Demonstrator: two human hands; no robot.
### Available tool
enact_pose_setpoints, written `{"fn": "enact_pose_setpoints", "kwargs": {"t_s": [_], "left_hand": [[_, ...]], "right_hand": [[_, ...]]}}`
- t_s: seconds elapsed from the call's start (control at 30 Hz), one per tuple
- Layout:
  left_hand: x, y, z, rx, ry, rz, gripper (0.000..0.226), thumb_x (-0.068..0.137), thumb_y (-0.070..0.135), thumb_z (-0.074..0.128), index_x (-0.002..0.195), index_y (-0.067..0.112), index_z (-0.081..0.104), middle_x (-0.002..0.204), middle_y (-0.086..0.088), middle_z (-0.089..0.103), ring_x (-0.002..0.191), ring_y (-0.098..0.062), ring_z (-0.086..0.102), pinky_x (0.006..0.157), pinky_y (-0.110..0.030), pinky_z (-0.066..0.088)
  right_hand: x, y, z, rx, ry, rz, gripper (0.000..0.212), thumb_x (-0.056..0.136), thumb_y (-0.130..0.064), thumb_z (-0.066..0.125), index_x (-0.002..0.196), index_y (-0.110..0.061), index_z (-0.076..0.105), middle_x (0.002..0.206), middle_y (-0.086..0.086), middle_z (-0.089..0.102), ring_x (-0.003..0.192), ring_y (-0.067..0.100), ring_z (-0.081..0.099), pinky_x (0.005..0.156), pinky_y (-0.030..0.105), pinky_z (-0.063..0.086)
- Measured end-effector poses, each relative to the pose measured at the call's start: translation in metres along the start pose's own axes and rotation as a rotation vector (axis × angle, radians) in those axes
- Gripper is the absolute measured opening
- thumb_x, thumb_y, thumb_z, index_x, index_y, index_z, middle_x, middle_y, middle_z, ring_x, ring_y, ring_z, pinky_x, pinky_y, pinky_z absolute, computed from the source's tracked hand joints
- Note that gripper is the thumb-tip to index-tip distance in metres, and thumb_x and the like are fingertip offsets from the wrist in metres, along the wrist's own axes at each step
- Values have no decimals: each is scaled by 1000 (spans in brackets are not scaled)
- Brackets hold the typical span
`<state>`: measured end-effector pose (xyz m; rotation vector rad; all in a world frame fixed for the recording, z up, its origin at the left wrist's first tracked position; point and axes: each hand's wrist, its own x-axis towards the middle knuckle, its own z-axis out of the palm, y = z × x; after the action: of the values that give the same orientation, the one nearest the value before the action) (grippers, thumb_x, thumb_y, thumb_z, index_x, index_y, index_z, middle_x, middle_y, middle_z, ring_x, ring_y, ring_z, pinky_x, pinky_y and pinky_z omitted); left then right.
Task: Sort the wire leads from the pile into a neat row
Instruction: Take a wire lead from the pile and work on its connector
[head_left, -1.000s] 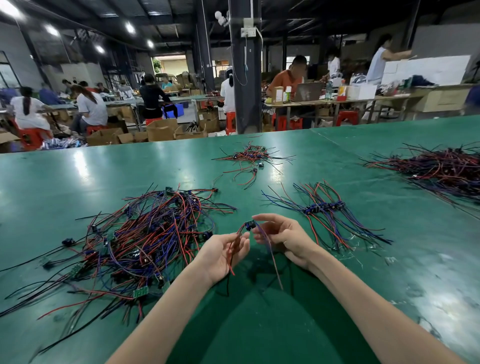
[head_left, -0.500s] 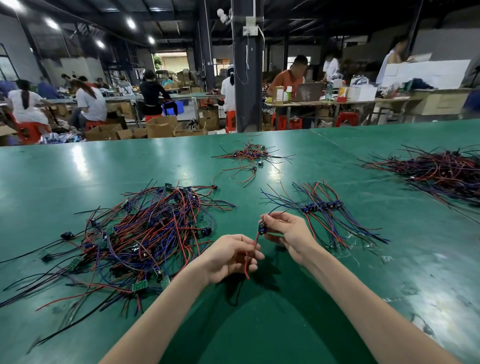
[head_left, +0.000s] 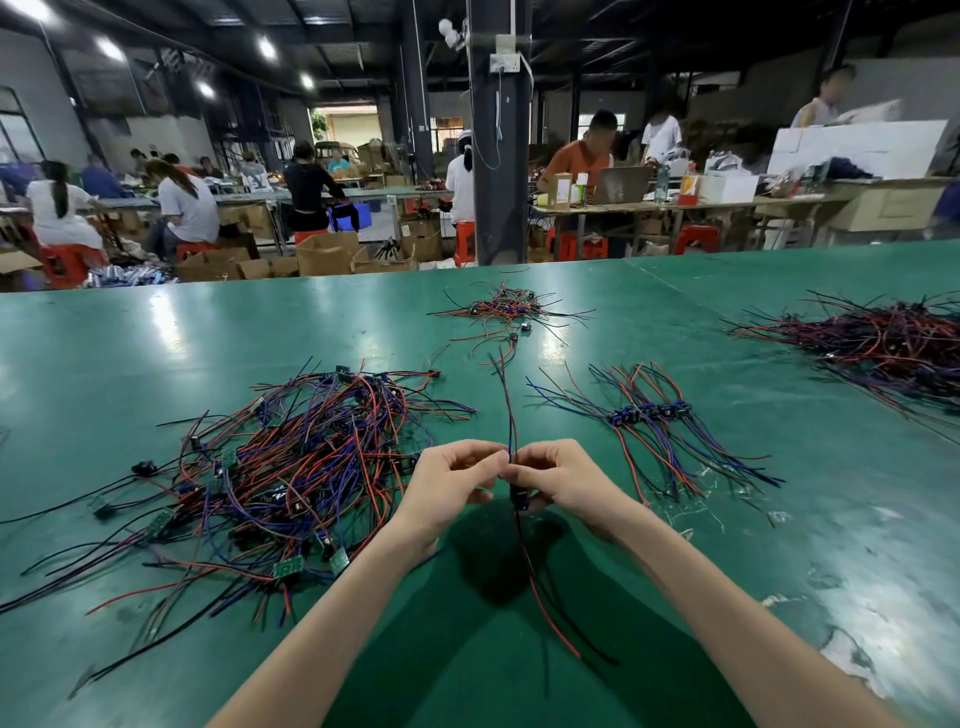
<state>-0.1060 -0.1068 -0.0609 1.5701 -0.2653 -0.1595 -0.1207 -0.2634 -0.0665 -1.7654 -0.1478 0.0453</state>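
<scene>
A tangled pile of red, blue and black wire leads (head_left: 291, 467) lies on the green table (head_left: 156, 338) to the left. A neat row of sorted leads (head_left: 649, 421) lies to the right, their blue connectors lined up. My left hand (head_left: 447, 483) and my right hand (head_left: 561, 478) meet above the table between pile and row. Both pinch one wire lead (head_left: 511, 415). Its wires stand up from my fingers, and its black connector and further red and black wires hang down below them.
A small heap of leads (head_left: 509, 309) lies further back in the middle. A large dark heap (head_left: 878, 343) lies at the far right. Past the table's far edge stand a dark pillar (head_left: 498, 156), cardboard boxes and people at other tables.
My hands have come together and turned the lead upright. Its wires now stick up above my fingers and others hang below, where before it drooped between my hands.
</scene>
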Motion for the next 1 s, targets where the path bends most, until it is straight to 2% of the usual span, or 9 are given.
{"fn": "enact_pose_setpoints", "kwargs": {"t_s": [0.1,0.23,0.33,0.43,0.63,0.77,0.87,1.0], "left_hand": [[0,-1,-1,39,-27,14,7,83,12,71,87,18,71,68,9,68,64,-1,60,59,-15,48],[1,-3,-4,3,-22,38,10,82,2,69,79,11,70,71,-4,68,67,-13,60,67,-25,51],[4,-2,-6,-27,20,47,9,83,2,68,79,10,68,68,0,68,62,-7,61,61,-18,52],[7,-3,-9,-105,65,31,11,85,0,65,79,9,67,66,0,67,63,-7,63,61,-19,54],[7,-1,-10,-168,97,23,9,86,-3,62,82,4,65,72,-9,67,61,-10,62,58,-18,54],[7,0,-10,-158,122,42,6,84,-3,65,88,2,64,79,-12,68,66,-12,62,61,-18,55],[8,-1,-10,-132,135,61,8,83,-3,66,85,4,64,77,-9,65,73,-17,60,63,-19,54],[8,-3,-9,-95,140,59,10,82,-1,68,82,8,65,73,-7,64,73,-20,59,64,-22,54]], "right_hand": [[-3,-2,4,-20,-27,1,22,89,-11,65,93,10,65,63,4,57,50,3,54,51,16,48],[-7,-5,10,-44,-44,-7,15,88,-9,66,95,4,70,72,9,59,57,7,54,57,19,52],[-7,-7,12,66,-32,29,15,91,-9,61,95,4,69,70,9,58,57,7,54,57,23,56],[-7,-10,13,219,-2,116,28,97,-14,51,97,10,66,73,12,62,57,11,59,55,28,57],[-10,-13,12,272,-74,190,13,89,-17,63,86,-9,72,79,9,69,70,15,65,65,27,57],[-12,-14,12,264,-97,190,8,88,-8,63,83,-10,70,72,4,71,65,10,67,62,24,56],[-12,-16,12,282,-107,183,11,88,-2,61,82,-8,68,71,5,70,66,9,68,61,25,56],[-12,-15,12,285,-105,173,15,87,-1,61,77,-10,69,68,1,69,67,11,67,64,29,57]]}}
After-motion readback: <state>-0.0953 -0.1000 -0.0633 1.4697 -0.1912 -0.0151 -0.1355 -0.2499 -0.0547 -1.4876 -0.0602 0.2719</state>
